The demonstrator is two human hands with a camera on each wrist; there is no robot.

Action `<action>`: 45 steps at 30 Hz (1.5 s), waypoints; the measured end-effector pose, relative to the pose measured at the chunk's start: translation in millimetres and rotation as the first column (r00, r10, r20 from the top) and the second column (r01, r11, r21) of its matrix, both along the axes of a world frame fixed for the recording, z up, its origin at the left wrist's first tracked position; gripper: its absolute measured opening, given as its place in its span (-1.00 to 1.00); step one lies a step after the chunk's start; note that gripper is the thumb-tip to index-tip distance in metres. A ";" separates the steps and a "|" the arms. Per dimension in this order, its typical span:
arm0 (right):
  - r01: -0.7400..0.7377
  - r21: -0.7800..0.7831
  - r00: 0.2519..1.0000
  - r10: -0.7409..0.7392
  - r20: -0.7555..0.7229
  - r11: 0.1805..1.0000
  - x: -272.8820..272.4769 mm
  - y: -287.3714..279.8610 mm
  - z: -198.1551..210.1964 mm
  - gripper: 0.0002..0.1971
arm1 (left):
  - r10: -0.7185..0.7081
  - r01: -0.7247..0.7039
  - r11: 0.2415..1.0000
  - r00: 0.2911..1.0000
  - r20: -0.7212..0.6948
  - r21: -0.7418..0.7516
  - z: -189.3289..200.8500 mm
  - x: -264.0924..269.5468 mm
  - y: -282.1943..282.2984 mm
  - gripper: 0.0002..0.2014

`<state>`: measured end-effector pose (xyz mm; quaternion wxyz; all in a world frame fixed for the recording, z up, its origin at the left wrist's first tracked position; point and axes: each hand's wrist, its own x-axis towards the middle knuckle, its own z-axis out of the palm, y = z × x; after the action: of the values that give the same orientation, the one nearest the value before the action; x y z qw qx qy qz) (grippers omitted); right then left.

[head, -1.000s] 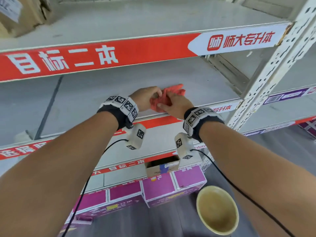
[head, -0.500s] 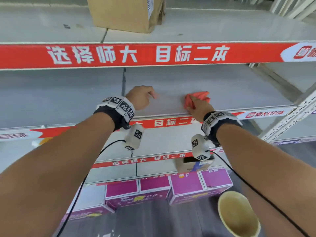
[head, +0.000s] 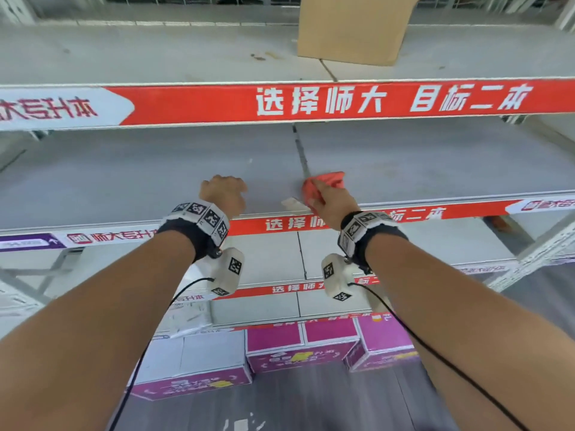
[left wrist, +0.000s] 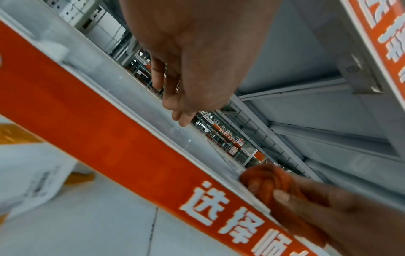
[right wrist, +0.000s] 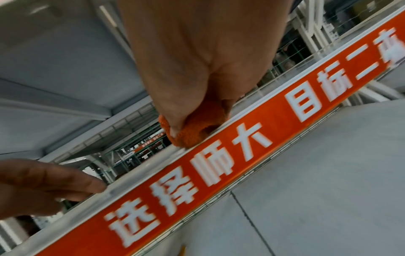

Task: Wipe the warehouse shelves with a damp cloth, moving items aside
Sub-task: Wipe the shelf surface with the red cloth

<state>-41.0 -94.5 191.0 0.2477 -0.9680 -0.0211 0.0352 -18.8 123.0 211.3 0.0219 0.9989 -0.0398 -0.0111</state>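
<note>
Cardboard box [head: 353, 26] stands on the top shelf at the upper right of the head frame, magenta cartons [head: 301, 349] sit low at the bottom centre, and a pale scrap [head: 291, 203] lies just left of the cloth. At mid-frame the right hand [head: 333, 203] grips the bunched orange cloth [head: 326, 181] against the grey shelf [head: 124, 178] near its front edge. Left hand [head: 222, 194] hangs beside it, fingers loosely curled, holding nothing.

Both arms reach fwd over shelf [head: 435, 169] front edge; right hand [head: 331, 202] grips bunched cloth [head: 326, 181], left hand [head: 222, 194] loosely curled, holding nothing.
</note>
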 end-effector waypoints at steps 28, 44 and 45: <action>-0.006 -0.043 0.997 0.010 0.078 0.999 9.0 76.4 12.9 -0.68 | 0.004 0.001 0.994 0.999 -0.038 0.111 1.2 -22.2 64.0 -0.53; -0.165 -0.286 0.986 0.168 -0.013 0.944 39.8 66.5 2.2 -0.59 | 0.070 -0.067 0.996 0.996 -0.048 0.066 -5.0 -12.5 47.6 -0.51; -0.115 -0.314 0.992 0.124 0.008 0.942 40.5 51.7 3.1 -0.61 | 0.057 -0.053 0.996 0.997 -0.053 0.069 -4.3 -9.3 38.1 -0.51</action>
<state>-0.5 -42.8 194.2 0.0883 -0.9923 -0.0775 0.0397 -28.0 161.1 207.1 -0.0106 0.9991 -0.0111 -0.0392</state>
